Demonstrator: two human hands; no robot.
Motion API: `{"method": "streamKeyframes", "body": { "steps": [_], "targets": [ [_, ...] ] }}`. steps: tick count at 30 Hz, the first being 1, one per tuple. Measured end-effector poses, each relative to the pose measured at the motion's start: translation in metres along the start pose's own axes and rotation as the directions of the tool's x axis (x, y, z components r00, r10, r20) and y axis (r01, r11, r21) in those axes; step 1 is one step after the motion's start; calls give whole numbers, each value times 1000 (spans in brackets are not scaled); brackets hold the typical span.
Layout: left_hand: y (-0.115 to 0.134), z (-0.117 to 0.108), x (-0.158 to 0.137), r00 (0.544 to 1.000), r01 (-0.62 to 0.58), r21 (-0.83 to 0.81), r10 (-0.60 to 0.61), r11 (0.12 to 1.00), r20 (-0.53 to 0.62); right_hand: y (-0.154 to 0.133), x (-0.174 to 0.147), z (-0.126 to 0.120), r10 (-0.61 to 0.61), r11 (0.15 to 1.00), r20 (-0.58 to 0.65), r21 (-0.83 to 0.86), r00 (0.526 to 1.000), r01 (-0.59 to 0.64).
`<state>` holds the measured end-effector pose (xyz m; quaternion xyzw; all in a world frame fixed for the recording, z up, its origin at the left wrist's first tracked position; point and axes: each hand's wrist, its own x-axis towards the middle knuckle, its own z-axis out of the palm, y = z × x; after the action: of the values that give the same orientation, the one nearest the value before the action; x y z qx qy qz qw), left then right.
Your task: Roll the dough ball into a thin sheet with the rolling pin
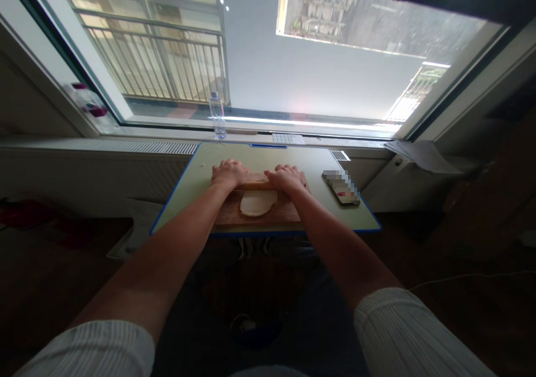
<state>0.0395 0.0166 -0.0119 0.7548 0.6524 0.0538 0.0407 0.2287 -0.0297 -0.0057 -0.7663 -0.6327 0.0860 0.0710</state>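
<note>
A wooden rolling pin (pixel 257 185) lies crosswise over a brown wooden board (pixel 234 215). My left hand (pixel 230 173) is closed over the pin's left end, and my right hand (pixel 286 177) is closed over its right end. Just on the near side of the pin, a flat, pale piece of dough (pixel 258 203) rests on the board. Its outline is roughly round, with an uneven right edge. Whether the dough reaches under the pin I cannot tell. My palms and fingers hide both ends of the pin.
The board sits on a small pale-green table (pixel 190 184) with a blue rim. A phone (pixel 341 187) lies at the table's right. Behind, a clear plastic bottle (pixel 217 115) stands on the windowsill (pixel 251 136). Papers (pixel 422 154) lie at the right, and another bottle (pixel 90 106) stands left.
</note>
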Motion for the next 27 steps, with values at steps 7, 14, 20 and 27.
{"method": "streamKeyframes", "body": {
  "steps": [7,14,20,27],
  "targets": [
    [0,-2,-9,999,6,0,-6,1000,53,0,-14,1,-2,1000,-40,-21,999,2],
    [1,-1,-22,997,23,-26,-21,999,72,4,-29,9,-78,995,-112,-73,991,70],
    [2,-1,-38,999,12,-27,-11,1000,41,4,-56,5,-107,989,-141,-121,984,90],
    [4,6,-60,997,-1,-37,-1,999,-72,5,-79,8,-160,982,-175,-124,972,139]
  ]
}}
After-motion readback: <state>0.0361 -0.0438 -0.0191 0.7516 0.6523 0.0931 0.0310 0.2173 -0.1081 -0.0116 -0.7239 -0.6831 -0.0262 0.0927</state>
